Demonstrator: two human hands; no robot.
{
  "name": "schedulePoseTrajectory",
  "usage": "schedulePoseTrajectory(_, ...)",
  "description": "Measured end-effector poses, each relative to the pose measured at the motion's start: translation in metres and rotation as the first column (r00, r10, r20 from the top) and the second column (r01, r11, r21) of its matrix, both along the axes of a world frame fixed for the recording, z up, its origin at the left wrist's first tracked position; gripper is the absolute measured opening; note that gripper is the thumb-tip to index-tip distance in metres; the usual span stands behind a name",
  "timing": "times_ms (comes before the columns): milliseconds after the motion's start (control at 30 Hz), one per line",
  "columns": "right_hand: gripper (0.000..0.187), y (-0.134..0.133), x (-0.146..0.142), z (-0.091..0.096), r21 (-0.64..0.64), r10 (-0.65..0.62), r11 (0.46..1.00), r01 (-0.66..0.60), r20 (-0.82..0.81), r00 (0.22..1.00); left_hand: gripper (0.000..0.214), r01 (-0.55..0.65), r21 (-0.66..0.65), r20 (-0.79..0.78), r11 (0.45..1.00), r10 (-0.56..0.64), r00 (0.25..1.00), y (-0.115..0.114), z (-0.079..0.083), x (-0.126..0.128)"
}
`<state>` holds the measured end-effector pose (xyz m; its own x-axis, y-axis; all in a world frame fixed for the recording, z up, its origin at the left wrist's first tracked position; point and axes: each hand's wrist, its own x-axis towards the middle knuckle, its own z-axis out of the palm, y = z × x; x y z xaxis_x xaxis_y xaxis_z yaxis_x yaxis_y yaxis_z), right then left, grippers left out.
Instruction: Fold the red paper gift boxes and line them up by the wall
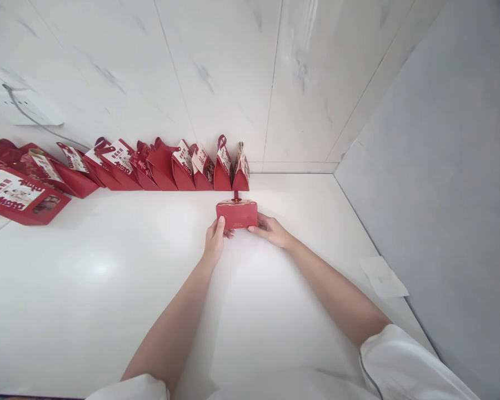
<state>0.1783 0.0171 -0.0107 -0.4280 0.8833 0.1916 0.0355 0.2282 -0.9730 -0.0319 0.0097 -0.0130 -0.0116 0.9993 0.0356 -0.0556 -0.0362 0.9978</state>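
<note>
I look down on a white counter (108, 278) that fills most of the view, backed by a marbled wall (216, 72) and bounded on the right by a grey panel (441, 166). Along the foot of the wall stands a row of red gift bags (162, 164), upright or leaning, with printed cards on their faces; the bags at the far left lie tipped over, the nearest of them (20, 194) flat on its side. A sheet of white paper (383, 276) lies at the counter's right edge, well apart from my hands. My two forearms reach forward from white sleeves and meet at a small red box (236, 214), which stands on the counter just in front of the right end of the row, with a small tab rising from its top. My left hand (215, 238) touches the box's lower left corner: the thumb lies up against the front face, the fingers curl partly under, a loose hold rather than a full clasp. My right hand (270, 229) touches the lower right corner, fingers bent and pointing left at the box's edge, partly open. The box sits between the two hands, just beyond the fingertips.
</note>
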Motion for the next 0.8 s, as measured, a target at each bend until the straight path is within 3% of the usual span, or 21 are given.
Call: schedulePoseTrajectory(800, 0.052, 0.0012, -0.0002, -0.0019, 0.057, -0.003, 0.998, 0.001, 0.039, 0.999, 0.053, -0.004, 0.014, -0.04, 1.0, 0.005, 0.999, -0.0007, 0.0006, 0.0005)
